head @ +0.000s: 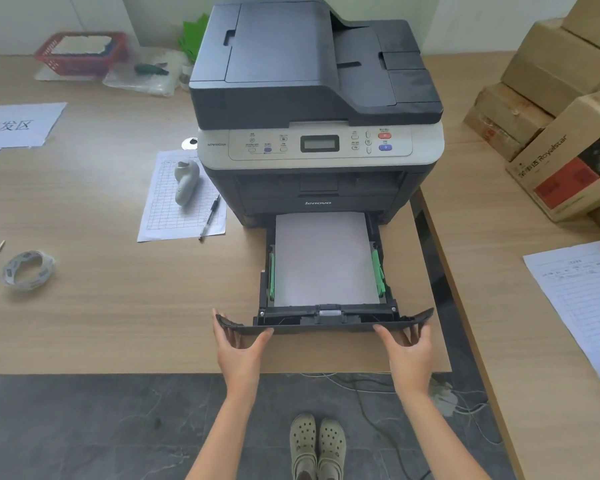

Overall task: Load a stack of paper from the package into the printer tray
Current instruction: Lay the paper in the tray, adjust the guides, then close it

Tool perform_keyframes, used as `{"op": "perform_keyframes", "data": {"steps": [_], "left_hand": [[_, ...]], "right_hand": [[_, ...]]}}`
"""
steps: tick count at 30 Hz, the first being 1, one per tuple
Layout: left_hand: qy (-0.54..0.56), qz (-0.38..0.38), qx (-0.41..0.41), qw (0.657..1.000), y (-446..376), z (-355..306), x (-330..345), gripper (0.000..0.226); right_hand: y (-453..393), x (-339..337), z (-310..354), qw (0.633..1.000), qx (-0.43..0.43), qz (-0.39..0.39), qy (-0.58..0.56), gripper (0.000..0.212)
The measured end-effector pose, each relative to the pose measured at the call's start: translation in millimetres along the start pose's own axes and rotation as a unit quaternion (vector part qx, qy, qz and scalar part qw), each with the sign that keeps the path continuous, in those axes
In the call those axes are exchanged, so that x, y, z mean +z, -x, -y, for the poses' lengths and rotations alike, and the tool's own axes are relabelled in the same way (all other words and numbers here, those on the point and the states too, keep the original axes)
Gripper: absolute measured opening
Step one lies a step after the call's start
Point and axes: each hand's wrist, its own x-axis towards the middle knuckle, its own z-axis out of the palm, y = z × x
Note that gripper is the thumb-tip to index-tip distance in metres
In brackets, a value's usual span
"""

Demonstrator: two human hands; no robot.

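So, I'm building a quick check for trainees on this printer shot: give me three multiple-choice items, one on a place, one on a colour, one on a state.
1. Where does the pen lie?
A. on the gridded sheet left of the printer
B. in the red basket
C. inside the tray

2. What colour are the tray's side guides?
A. red
B. green
C. blue

3. How is the paper tray?
A. shut
B. removed, on the floor
C. pulled out, paper in it

Answers: 1 A, the pen rests on the gridded sheet beside the printer. 2 B, both guides are green. 3 C, white paper fills the tray; the left hand and right hand hold its front.
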Motion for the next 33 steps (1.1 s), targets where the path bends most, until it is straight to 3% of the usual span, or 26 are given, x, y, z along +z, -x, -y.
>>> {"op": "perform_keyframes", "data": {"steps": [4,14,24,30,33], "left_hand": [[0.016,0.013,0.003,1.000,-23,-13,12,0.109],[0.024,0.004,0.027,0.999,-74,-41,41,0.108],[0.051,0.001,0.020,0.999,-117,-64,71,0.105],[0.050,0.002,0.021,0.999,-150,-76,86,0.110],[0.057,-0.001,0.033,0.998,-163,-80,92,0.113]], "right_hand": [[-20,11,15,1.000,0.001,0.014,-0.011,0.116],[-74,38,35,0.997,-0.059,-0.022,0.038,0.088],[-118,62,66,0.996,-0.079,-0.029,0.031,0.075],[-148,78,82,0.997,-0.070,-0.009,0.021,0.096],[-158,84,89,0.997,-0.080,-0.001,-0.008,0.094]]}}
